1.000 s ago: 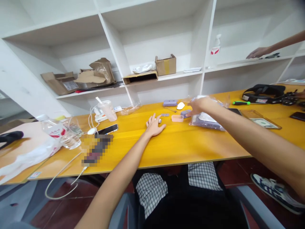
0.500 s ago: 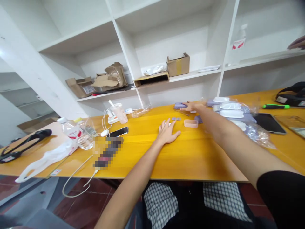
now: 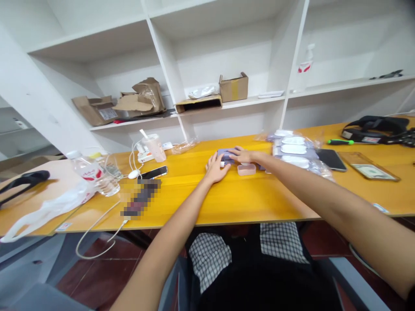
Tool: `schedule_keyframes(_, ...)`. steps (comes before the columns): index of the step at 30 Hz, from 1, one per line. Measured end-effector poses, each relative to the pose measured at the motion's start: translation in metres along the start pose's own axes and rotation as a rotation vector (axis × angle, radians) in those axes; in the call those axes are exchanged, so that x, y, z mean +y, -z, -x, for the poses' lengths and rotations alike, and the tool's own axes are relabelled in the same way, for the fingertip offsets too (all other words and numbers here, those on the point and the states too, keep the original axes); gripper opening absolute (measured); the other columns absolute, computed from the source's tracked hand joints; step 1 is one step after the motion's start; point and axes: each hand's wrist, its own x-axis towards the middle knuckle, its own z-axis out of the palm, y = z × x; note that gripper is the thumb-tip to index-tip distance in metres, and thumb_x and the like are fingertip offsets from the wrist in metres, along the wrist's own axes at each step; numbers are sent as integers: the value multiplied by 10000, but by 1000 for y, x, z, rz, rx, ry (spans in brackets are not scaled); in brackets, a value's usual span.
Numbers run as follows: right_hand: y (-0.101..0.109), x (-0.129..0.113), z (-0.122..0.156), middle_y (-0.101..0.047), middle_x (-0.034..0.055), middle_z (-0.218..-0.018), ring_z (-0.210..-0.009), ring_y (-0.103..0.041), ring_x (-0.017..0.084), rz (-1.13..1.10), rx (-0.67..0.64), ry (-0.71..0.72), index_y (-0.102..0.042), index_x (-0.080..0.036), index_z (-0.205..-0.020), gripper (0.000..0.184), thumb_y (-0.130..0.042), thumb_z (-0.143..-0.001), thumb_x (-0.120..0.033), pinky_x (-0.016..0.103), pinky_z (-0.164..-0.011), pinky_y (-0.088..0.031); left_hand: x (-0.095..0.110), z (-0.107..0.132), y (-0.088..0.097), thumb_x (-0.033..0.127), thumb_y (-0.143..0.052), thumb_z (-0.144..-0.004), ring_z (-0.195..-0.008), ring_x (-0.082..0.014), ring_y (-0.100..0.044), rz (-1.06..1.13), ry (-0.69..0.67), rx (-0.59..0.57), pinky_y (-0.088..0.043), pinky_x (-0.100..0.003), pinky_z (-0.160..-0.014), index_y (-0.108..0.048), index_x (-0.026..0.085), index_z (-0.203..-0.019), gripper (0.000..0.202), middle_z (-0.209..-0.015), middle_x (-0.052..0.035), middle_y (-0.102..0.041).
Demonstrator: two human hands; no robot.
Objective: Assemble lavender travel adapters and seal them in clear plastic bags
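Observation:
A flat purple case [image 3: 223, 152] lies on the yellow table between my two hands. My right hand [image 3: 242, 156] grips its right side, fingers over its top. My left hand [image 3: 214, 169] rests at the case's left front side, fingers stretched out and thumb apart. A small white piece [image 3: 222, 164] shows between thumb and forefinger of the left hand; its kind is not clear. Just in front of the right hand sits a small translucent pink box [image 3: 247, 169]. My fingers partly cover the case.
Several white-and-purple packs in clear plastic [image 3: 293, 149] lie to the right, near a black tablet [image 3: 331, 160] and a green-handled screwdriver [image 3: 340, 142]. Leftward are a phone [image 3: 154, 172], a drink cup [image 3: 154, 148], cables and a water bottle [image 3: 94, 172]. Shelves [image 3: 227, 103] with cardboard boxes stand behind.
My right hand has drawn the purple case nearer and to the left, beside my left hand. The view has shifted a little to the right.

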Motion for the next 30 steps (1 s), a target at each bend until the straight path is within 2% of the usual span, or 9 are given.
schedule_keyframes(3, 8, -19, 22, -379, 87, -1676, -1526, -366, 376, -19, -10, -53, -432, -330, -1597, 672, -296, -1024, -653, 584, -1219, -322, -5, -4, -3, 511, -606, -943, -1558, -383, -284, 6, -53, -2, -295, -624, -1219, -506, 286, -1489, 598, -1695, -139, -308)
schedule_keyframes(4, 11, -24, 33, -314, 83, -1707, -1553, -299, 393, -27, 26, -62, -381, -337, -1621, 685, -266, -1028, -660, 630, -1221, -284, -7, -5, -3, 495, -616, -940, -1556, -378, -290, 9, -79, -5, -292, -608, -1227, -522, 268, -1476, 590, -1684, -149, -327)
schedule_keyframes(5, 12, -29, 46, -303, 103, -1707, -1557, -278, 403, -60, 141, -31, -399, -311, -1614, 683, -255, -1035, -644, 651, -1217, -266, -8, -5, -4, 486, -622, -938, -1557, -372, -295, 17, -103, -6, -287, -594, -1236, -529, 253, -1469, 587, -1673, -156, -344)
schedule_keyframes(8, 10, -41, 98, -454, 149, -1598, -1498, -377, 353, -148, 430, 120, -569, -242, -1484, 630, -245, -1062, -578, 581, -1218, -297, -12, -6, -5, 493, -630, -935, -1555, -358, -306, 58, -151, -4, -276, -582, -1247, -527, 244, -1468, 597, -1652, -158, -376)
schedule_keyframes(10, 3, -46, 135, -546, 143, -1493, -1423, -452, 340, -184, 560, 144, -643, -249, -1378, 551, -327, -1054, -562, 560, -1184, -346, -14, -5, -2, 487, -646, -928, -1546, -350, -323, 90, -169, 9, -277, -568, -1252, -538, 249, -1455, 589, -1639, -147, -396)
schedule_keyframes(14, -12, -44, 184, -603, 156, -1352, -1290, -505, 394, -122, 701, -38, -698, -239, -1219, 404, -554, -952, -505, 596, -1048, -421, -15, -5, 6, 387, -643, -932, -1438, -287, -478, 166, -230, 64, -335, -460, -1241, -596, 218, -1371, 473, -1507, -129, -544)
schedule_keyframes(19, -17, -46, 190, -653, 153, -1210, -1151, -553, 384, -99, 635, -124, -728, -237, -1060, 263, -563, -931, -396, 539, -930, -424, -15, -4, 14, 282, -645, -906, -1286, -256, -591, 180, -195, 131, -414, -427, -1181, -640, 204, -1279, 381, -1357, -110, -632)
schedule_keyframes(24, -20, -60, 191, -689, 114, -1181, -1129, -564, 364, -50, 439, -32, -710, -244, -1026, 200, -605, -878, -328, 498, -885, -388, -14, -3, 19, 163, -616, -844, -1139, -233, -650, 169, -190, 144, -487, -407, -1105, -673, 202, -1212, 374, -1243, -85, -658)
schedule_keyframes(30, -24, -57, 190, -724, 104, -1148, -1088, -609, 327, -90, 339, 19, -698, -222, -896, 99, -618, -886, -279, 465, -901, -387, -20, -6, 22, 55, -548, -761, -1045, -222, -677, 210, -181, 137, -553, -377, -1011, -716, 189, -1133, 430, -1168, -86, -679)
